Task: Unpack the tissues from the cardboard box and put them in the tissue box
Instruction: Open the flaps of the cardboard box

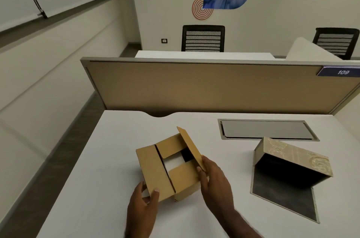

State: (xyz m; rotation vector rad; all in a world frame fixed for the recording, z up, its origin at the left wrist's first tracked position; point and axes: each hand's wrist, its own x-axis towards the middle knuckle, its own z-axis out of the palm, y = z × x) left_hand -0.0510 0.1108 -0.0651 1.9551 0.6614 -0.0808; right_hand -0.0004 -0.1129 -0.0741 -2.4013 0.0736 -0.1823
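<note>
Head view: white desk (109, 159) w/ tan partition (194, 87), 2 chairs behind, 1 cardboard box (155, 167) mid-desk, flaps partly open, tissues (173, 162) inside, 1 tissue box (292, 161) open at right; left hand (143, 202) pinches near flap, right hand (214, 179) grips right flap.

Dim, even indoor light — soft shadows, slight overall blur, wide-angle bending at the edges.

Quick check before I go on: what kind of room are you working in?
Most likely an open-plan office. The white desk backs onto a tan partition with a number tag, 109, and black office chairs stand at the desks beyond.
</note>
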